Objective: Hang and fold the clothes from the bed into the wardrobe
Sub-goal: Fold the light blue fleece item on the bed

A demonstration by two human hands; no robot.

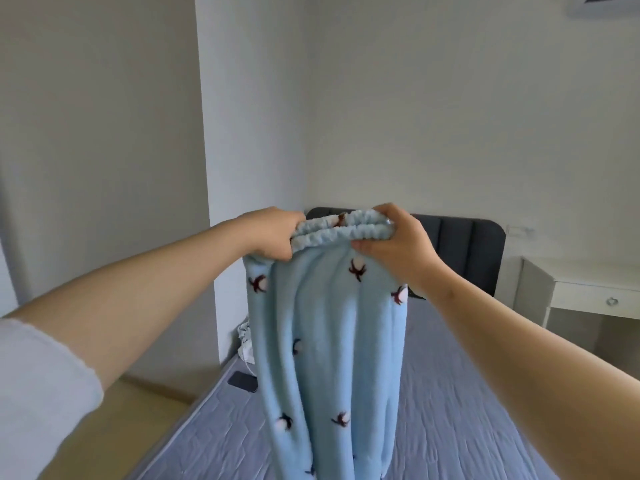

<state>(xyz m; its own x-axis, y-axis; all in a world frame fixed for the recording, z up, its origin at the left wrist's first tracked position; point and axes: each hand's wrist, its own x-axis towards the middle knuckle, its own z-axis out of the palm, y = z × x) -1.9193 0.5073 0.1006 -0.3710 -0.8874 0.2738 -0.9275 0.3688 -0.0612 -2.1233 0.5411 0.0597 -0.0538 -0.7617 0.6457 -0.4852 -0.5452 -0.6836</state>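
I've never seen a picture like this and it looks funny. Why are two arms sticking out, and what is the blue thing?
The camera sits on a person's head, so you see what they see: their own two arms reaching forward. The left hand and the right hand each grip the stretchy waistband of fluffy blue pyjama trousers, which hang down over the bed. On the bed lie a dark phone and some crumpled white cloth. Behind stand a dark headboard and a white desk.
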